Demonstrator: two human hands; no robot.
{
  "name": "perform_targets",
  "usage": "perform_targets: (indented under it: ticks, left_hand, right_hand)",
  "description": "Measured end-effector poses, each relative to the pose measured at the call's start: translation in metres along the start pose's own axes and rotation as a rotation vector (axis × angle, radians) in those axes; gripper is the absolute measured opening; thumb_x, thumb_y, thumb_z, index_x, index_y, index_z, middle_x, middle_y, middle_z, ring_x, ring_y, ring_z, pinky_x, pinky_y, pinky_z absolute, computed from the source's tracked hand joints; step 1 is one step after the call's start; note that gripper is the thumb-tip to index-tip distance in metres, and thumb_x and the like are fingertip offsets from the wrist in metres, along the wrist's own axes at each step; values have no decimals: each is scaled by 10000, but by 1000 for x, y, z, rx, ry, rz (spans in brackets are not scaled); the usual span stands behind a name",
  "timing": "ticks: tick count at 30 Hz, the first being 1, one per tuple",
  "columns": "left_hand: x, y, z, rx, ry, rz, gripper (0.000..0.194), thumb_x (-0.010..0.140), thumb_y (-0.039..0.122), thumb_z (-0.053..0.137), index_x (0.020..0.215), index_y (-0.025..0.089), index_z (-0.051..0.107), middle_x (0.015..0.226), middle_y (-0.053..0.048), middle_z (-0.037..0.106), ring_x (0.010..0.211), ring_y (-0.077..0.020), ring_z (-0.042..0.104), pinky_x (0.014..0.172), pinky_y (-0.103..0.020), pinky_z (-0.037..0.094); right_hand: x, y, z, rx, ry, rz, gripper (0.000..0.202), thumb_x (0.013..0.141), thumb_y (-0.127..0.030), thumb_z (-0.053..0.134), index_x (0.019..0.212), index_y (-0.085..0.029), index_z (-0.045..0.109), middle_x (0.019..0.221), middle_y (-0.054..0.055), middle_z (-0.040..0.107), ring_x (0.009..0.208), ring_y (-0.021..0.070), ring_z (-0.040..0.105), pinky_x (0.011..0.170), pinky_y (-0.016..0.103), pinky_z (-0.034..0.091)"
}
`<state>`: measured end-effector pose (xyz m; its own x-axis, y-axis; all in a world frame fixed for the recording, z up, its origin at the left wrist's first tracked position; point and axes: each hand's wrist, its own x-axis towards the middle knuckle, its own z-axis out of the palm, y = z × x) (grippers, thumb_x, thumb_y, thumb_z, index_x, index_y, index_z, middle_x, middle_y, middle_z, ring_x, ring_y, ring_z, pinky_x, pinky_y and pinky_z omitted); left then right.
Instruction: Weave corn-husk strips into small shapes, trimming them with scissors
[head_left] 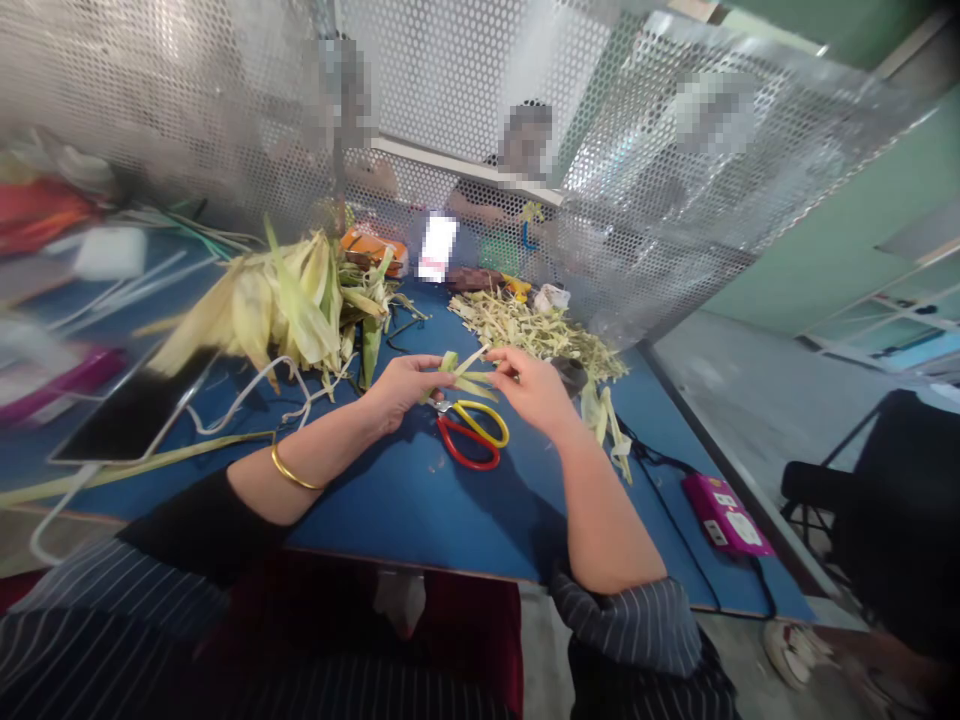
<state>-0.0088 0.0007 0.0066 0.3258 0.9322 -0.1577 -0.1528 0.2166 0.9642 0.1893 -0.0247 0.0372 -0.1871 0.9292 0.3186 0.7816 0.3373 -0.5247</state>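
Observation:
Both hands meet over the middle of the blue table (360, 500). Folded pale green corn husk strips (471, 380) stretch between them. My left hand (409, 388) pinches their left end, with a gold bangle on that wrist. The right ends are between the fingertips of my right hand (529, 385). Just below lie scissors (476, 440) with one red and one yellow handle loop; their blades run under my left hand and are partly hidden. A large bunch of corn husks (289, 300) is piled beyond my left hand. Past my right hand spreads a heap of cut husk scraps (536, 325).
A black phone (139, 405) with a white cable lies at left. A lit phone (436, 245) stands at the back before a perforated metal screen (450, 90); people sit behind it. A magenta packet (726, 515) and dark cord are at right. More husk pieces (604, 420) lie right of my forearm.

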Motion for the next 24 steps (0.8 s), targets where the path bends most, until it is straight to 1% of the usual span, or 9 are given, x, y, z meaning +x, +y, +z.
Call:
perform_targets:
  ticks: [2,5,8,10,12,15,17,21,24]
  left_hand:
    - [-1,1,0,7,1,-2,217,627,229,763,811,118,735,712,-40,669,483,-46,465,505,-215,382]
    - [-1,1,1,19,-2,23,164,629,232,755,751,123,737,694,-42,670,498,-51,461,500,-214,377]
    - [1,-3,0,47,3,72,215,629,251,752,803,125,750,731,-49,686,541,-71,492,528,-221,394]
    - [3,-5,-1,72,7,101,254,637,263,747,850,125,752,748,-49,691,550,-79,497,535,-226,399]
    - [4,-7,-1,100,-1,121,262,649,265,739,870,125,747,756,-47,693,546,-78,491,537,-225,398]
    - [2,-6,1,135,-2,111,226,663,232,725,858,118,732,723,-40,684,523,-67,477,534,-218,393]
    - [-1,-4,4,147,12,81,183,666,204,719,822,110,715,685,-35,674,497,-58,464,526,-213,386]
    - [-4,-2,7,158,26,50,131,664,177,716,772,109,686,631,-22,654,463,-49,449,509,-210,373]
    - [-2,-6,6,157,33,56,114,661,168,709,757,116,676,634,-20,657,461,-52,454,511,-214,377]
  right_hand:
    - [-2,1,-7,88,-20,-12,222,810,-266,599,1024,-221,634,755,-4,661,695,146,584,704,294,426]
    - [-4,0,-8,367,-89,15,168,814,-277,589,942,-210,675,752,3,649,677,135,578,690,292,458]
    - [-6,-2,-2,664,-166,77,180,817,-293,588,923,-210,708,840,27,679,741,138,618,742,306,491]
    - [-7,-5,2,770,-196,102,205,807,-304,615,968,-219,712,897,36,694,795,145,638,794,321,496]
    - [-6,-8,6,785,-170,110,206,787,-308,651,964,-224,714,869,29,698,781,142,639,790,319,496]
    - [-5,-13,12,719,8,83,119,783,-307,661,816,-209,720,759,4,666,709,122,599,736,285,478]
    - [-5,-16,17,704,112,63,146,807,-313,633,748,-199,703,729,-4,638,680,108,563,696,261,457]
    - [-5,-19,25,823,136,168,149,815,-336,614,777,-193,635,659,-23,618,512,77,486,538,230,400]
    - [-5,-20,27,739,120,253,173,779,-348,643,740,-194,576,618,-28,617,438,69,447,460,218,353]
